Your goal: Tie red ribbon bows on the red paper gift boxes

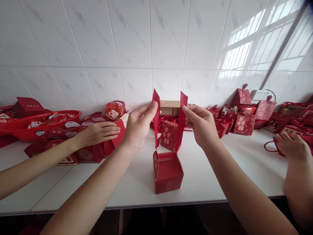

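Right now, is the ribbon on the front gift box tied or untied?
Untied: the left hand and right hand hold the ribbon ends apart.

Four hands: the person's left hand (140,125) and right hand (202,124), plus two other hands (99,133) (294,145). Two ribbon ends (156,114) (183,120), one front box (168,176), one basin (14,130), one carton (170,103), one power strip (259,95). Side boxes (244,124) overlap too much to count.

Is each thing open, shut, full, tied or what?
Red ribbon: held up, untied
Left hand: pinching one end
Right hand: pinching the other
Small box: upright, opening visible on top
Patterned box: standing behind it
Red basin: has things inside
Cardboard box: partly hidden
Socket strip: plugged or not, can't tell
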`<state>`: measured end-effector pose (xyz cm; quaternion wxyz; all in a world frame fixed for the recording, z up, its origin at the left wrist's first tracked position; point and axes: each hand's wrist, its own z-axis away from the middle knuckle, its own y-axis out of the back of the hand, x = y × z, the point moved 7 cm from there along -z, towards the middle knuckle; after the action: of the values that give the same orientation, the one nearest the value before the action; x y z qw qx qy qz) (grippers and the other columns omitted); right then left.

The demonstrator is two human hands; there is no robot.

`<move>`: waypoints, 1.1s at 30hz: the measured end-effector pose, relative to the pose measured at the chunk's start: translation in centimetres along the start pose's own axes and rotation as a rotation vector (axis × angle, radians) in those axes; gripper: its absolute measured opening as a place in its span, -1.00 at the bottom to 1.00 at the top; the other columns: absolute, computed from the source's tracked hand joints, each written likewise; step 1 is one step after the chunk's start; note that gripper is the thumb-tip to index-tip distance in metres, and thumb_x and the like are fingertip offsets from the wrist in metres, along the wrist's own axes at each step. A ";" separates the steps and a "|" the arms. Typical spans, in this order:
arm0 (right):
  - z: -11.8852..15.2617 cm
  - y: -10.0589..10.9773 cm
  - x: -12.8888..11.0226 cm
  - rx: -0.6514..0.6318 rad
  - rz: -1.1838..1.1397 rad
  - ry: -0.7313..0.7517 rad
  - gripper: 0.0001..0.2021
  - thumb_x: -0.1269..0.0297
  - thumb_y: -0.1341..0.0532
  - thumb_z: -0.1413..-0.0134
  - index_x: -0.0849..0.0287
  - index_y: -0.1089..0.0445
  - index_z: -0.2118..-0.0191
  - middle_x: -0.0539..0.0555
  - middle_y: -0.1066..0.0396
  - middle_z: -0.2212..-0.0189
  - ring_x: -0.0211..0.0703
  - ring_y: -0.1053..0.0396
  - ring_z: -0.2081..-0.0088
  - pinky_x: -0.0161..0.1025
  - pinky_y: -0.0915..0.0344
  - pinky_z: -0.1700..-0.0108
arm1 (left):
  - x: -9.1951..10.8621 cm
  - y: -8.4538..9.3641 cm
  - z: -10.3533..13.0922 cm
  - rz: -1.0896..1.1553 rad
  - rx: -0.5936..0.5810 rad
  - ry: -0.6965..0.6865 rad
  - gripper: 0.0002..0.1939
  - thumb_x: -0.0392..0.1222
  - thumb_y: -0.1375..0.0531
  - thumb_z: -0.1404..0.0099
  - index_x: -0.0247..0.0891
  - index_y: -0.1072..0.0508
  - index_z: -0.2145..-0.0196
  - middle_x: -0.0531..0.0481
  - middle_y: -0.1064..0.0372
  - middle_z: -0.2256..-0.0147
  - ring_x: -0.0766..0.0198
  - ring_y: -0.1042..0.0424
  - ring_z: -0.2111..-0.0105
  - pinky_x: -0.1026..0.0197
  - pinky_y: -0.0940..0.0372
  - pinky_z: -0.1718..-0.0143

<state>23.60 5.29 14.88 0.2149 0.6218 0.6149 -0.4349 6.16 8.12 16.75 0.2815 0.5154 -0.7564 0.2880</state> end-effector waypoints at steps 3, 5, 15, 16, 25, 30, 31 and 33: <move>0.0 0.0 0.0 0.000 -0.010 0.010 -0.80 0.15 -0.35 0.12 0.16 -0.41 0.49 -0.08 -0.21 0.59 -0.41 -0.12 0.57 -0.38 0.00 0.58 | 0.1 0.0 -0.1 -0.007 0.015 -0.011 -0.81 -0.03 -0.23 -0.19 -0.09 -0.58 0.28 0.04 -0.52 0.31 0.17 -0.41 0.10 0.12 -0.29 0.06; 0.0 0.0 -0.2 -0.001 -0.006 0.024 -0.81 0.15 -0.35 0.11 0.15 -0.41 0.48 -0.08 -0.21 0.59 -0.40 -0.12 0.57 -0.37 -0.02 0.57 | 0.1 0.1 -0.1 -0.024 0.037 -0.011 -0.80 -0.01 -0.23 -0.18 -0.10 -0.58 0.28 0.03 -0.52 0.30 0.15 -0.42 0.11 0.11 -0.30 0.09; 0.2 0.1 -0.1 -0.003 0.004 0.032 -0.79 0.13 -0.34 0.10 0.15 -0.41 0.47 -0.07 -0.25 0.57 -0.38 -0.16 0.55 -0.38 -0.06 0.57 | 0.0 0.2 0.4 -0.099 0.067 0.013 -0.74 0.05 -0.20 -0.19 -0.17 -0.57 0.35 -0.02 -0.52 0.33 0.24 -0.46 0.29 0.21 -0.31 0.27; 0.2 0.1 -0.1 -0.005 0.001 0.032 -0.79 0.13 -0.34 0.10 0.15 -0.41 0.47 -0.06 -0.25 0.56 -0.39 -0.17 0.54 -0.38 -0.07 0.57 | 0.0 0.2 0.4 -0.104 0.067 0.008 -0.73 0.05 -0.20 -0.20 -0.17 -0.57 0.36 -0.02 -0.52 0.35 0.26 -0.46 0.33 0.22 -0.31 0.28; 0.2 0.1 -0.4 0.008 0.023 0.043 -0.80 0.13 -0.34 0.11 0.14 -0.41 0.48 -0.06 -0.28 0.56 -0.36 -0.22 0.52 -0.37 -0.13 0.55 | 0.4 0.4 0.3 -0.141 0.093 -0.053 -0.70 0.07 -0.19 -0.19 -0.18 -0.58 0.33 -0.01 -0.51 0.42 0.30 -0.43 0.42 0.21 -0.33 0.28; 0.2 0.0 -0.5 -0.009 0.002 0.041 -0.83 0.15 -0.33 0.09 0.13 -0.42 0.48 -0.06 -0.31 0.55 -0.36 -0.23 0.51 -0.38 -0.16 0.52 | 0.9 0.5 0.1 -0.168 0.070 -0.056 -0.72 0.04 -0.19 -0.20 -0.19 -0.58 0.37 -0.03 -0.51 0.41 0.27 -0.45 0.37 0.20 -0.31 0.25; 0.2 0.1 -0.5 -0.009 0.003 0.041 -0.83 0.15 -0.33 0.09 0.13 -0.42 0.47 -0.06 -0.31 0.55 -0.36 -0.23 0.51 -0.38 -0.16 0.52 | 1.0 0.7 0.1 -0.167 0.081 -0.062 -0.72 0.04 -0.20 -0.19 -0.19 -0.58 0.39 -0.03 -0.51 0.41 0.27 -0.45 0.37 0.20 -0.31 0.24; 0.2 0.2 -0.4 -0.001 0.013 0.042 -0.82 0.14 -0.34 0.10 0.13 -0.42 0.47 -0.06 -0.30 0.56 -0.35 -0.22 0.51 -0.37 -0.15 0.53 | 1.0 1.0 0.0 -0.172 0.095 -0.060 -0.73 0.05 -0.21 -0.18 -0.20 -0.58 0.40 -0.03 -0.52 0.41 0.25 -0.46 0.34 0.20 -0.31 0.23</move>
<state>23.75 4.92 15.06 0.2051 0.6346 0.6155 -0.4199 4.93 7.80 17.39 0.2579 0.5997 -0.7029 0.2826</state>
